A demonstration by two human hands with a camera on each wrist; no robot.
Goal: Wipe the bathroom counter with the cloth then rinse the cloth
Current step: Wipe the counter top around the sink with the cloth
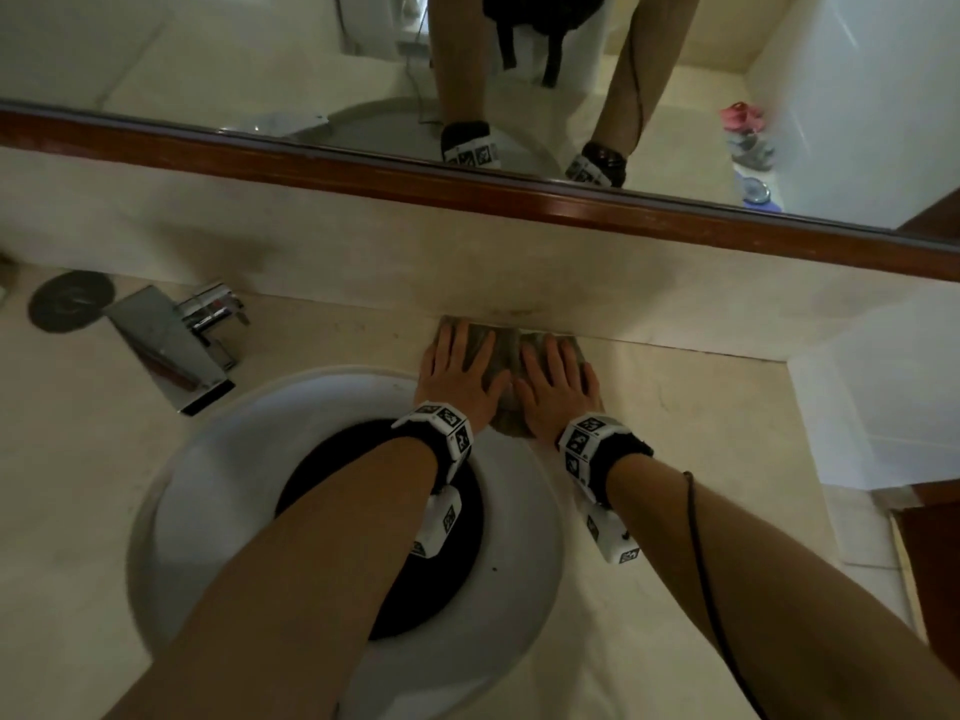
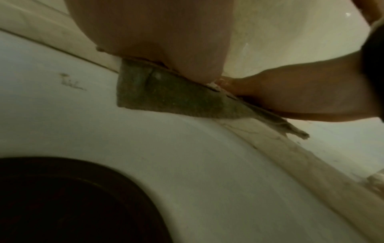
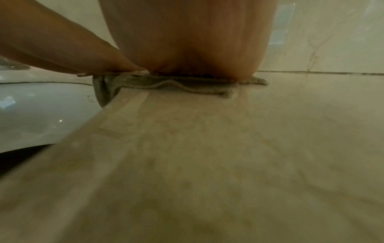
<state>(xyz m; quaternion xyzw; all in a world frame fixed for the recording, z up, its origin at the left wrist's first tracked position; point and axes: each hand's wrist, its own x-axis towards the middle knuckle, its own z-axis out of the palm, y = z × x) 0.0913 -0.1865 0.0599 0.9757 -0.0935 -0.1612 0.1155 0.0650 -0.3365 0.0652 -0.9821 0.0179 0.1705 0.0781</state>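
Observation:
A grey-green cloth point(image 1: 506, 356) lies flat on the beige counter point(image 1: 675, 418), up against the back wall just right of the white sink point(image 1: 218, 459). My left hand point(image 1: 457, 374) and right hand point(image 1: 553, 381) lie side by side on it, palms down, fingers straight and spread, pressing it to the counter. In the left wrist view a corner of the cloth point(image 2: 166, 97) hangs over the sink's rim point(image 2: 187, 148). The right wrist view shows the cloth point(image 3: 187, 84) flattened under my palm, one edge drooping into the sink point(image 3: 41, 115).
A chrome faucet point(image 1: 182, 340) stands at the sink's back left, with a dark round disc point(image 1: 70, 301) on the counter beyond it. A wood-framed mirror point(image 1: 467, 70) runs above the backsplash. A white wall point(image 1: 883, 407) closes the counter on the right.

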